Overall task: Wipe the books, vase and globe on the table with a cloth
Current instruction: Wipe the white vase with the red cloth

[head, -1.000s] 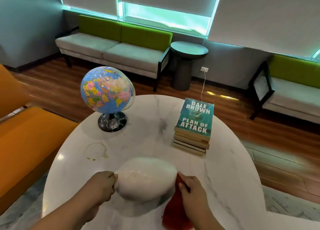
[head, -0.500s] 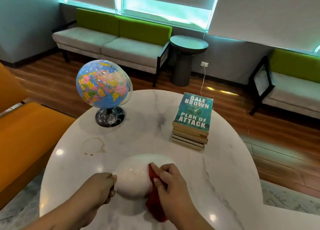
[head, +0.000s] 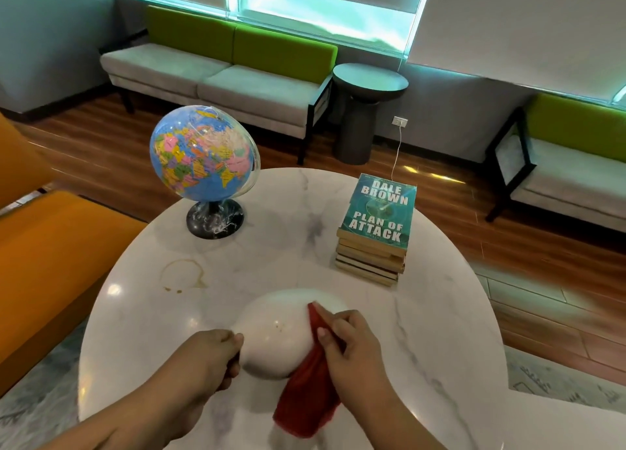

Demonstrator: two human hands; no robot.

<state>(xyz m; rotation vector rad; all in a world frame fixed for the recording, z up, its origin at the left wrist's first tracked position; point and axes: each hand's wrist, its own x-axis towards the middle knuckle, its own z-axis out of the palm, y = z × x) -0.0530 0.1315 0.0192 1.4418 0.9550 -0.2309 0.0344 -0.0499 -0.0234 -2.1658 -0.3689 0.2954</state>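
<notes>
A round white vase [head: 277, 334] lies tipped over the near part of the marble table [head: 423, 314]. My left hand [head: 206, 361] grips its left end, which the hand hides. My right hand [head: 352, 351] holds a red cloth [head: 308, 402] and presses it against the vase's right side. A blue globe [head: 203, 158] on a black base stands at the table's far left. A stack of books [head: 372, 243] with a teal cover on top sits at the far right.
A brown ring stain [head: 183, 277] marks the table left of the vase. An orange seat [head: 44, 256] is close on the left. Grey and green sofas [head: 216, 70] and a dark round side table [head: 366, 111] stand beyond, across the wood floor.
My right hand has brought the red cloth from the vase's lower right up onto its right side. The left hand keeps its grip. The camera has tilted slightly.
</notes>
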